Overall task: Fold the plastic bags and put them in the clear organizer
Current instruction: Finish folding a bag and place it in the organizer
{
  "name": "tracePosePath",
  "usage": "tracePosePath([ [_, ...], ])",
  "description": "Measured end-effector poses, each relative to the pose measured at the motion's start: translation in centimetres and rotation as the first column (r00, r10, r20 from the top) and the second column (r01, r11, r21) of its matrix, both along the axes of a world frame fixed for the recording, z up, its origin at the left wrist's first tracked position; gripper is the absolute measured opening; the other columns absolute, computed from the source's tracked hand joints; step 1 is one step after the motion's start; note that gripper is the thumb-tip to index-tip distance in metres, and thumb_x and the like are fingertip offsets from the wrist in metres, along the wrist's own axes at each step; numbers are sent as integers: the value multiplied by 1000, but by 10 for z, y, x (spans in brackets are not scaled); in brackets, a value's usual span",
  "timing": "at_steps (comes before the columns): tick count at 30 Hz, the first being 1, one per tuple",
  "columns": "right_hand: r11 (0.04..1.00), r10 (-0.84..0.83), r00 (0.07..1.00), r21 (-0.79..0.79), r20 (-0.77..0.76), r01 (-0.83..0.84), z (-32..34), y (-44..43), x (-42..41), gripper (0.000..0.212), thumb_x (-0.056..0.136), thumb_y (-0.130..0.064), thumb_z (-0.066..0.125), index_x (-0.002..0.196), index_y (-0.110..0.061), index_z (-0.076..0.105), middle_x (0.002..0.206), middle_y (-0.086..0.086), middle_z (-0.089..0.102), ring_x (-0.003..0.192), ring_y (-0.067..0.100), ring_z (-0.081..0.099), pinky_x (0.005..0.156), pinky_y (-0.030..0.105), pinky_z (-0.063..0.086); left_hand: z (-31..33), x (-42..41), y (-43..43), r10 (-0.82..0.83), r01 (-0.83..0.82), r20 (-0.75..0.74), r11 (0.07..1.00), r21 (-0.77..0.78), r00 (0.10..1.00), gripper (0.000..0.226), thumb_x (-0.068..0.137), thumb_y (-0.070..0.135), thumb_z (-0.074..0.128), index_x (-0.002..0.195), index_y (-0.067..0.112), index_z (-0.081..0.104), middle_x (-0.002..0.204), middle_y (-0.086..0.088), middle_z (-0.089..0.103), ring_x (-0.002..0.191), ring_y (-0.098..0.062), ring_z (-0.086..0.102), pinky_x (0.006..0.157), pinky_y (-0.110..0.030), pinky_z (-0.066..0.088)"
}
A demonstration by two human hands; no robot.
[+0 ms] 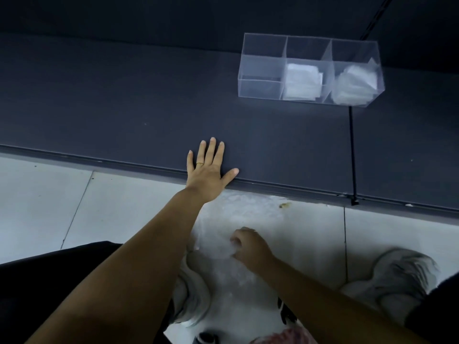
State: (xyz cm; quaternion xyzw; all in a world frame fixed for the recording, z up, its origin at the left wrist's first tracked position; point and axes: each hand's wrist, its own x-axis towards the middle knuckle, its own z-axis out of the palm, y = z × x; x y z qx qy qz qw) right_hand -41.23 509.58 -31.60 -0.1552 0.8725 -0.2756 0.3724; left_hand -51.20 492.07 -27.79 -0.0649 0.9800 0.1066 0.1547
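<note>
A dark surface (124, 108) runs above a pale tiled floor (49, 207), w/ the clear organizer (260, 88) at its far right, folded bags (301, 81) in the middle & right compartments. The left hand (210, 172) lies flat on the surface's near edge, fingers straight & spread, arm stretched fwd. Below that edge, over the floor, the right hand (250, 247) curls its fingers on a clear plastic bag (223, 269), well apart from the organizer.

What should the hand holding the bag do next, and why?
Probably lift the plastic bag up onto the table to fold it. The right hand grips it down over the floor, below the table edge, while the left hand rests flat on the table. The organizer has its left compartment empty.
</note>
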Motion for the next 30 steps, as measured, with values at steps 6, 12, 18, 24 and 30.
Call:
tracePosePath([
  [6,911,-251,963,-312,102,271,67,49,-48,48,79,-22,77,55,-18,36,55,-7,31,55,7,31,56,26,27,30,-3,5,79,-97,105,979,180,991,72,94,64,23,153,30,-1,159,9,-16,144,-12,-22,114,-41,-18],
  [12,645,-472,809,-488,351,588,152,96,-97,33,90,-19,63,57,-18,61,77,11,63,78,24,61,86,39,53,114,0,45,58,-471,476,291,833,878,79,64,92,38,122,43,61,125,10,64,113,-12,61,90,-35,49],
  [18,758,-315,908,-504,275,415,201,135,-112,40,86,-9,68,124,-17,59,125,3,64,118,19,58,107,40,42,156,3,92,216,-265,199,342,902,956,19,79,21,77,96,14,73,88,-2,74,78,-10,69,66,-22,56],
  [24,653,-408,886,-608,222,452,251,150,-122,63,72,-67,57,122,-29,62,123,-15,65,122,1,52,105,29,32,175,12,114,166,188,-503,794,579,848,14,79,1,65,80,13,72,74,2,69,70,-16,61,64,-27,46],
  [30,511,-703,711,-679,23,527,249,136,-125,12,89,-22,66,80,-18,72,74,-12,72,67,-7,63,64,7,46,172,22,120,-10,156,-787,982,111,617,37,53,-2,80,87,11,72,76,-5,68,68,-29,59,73,-31,37],
])
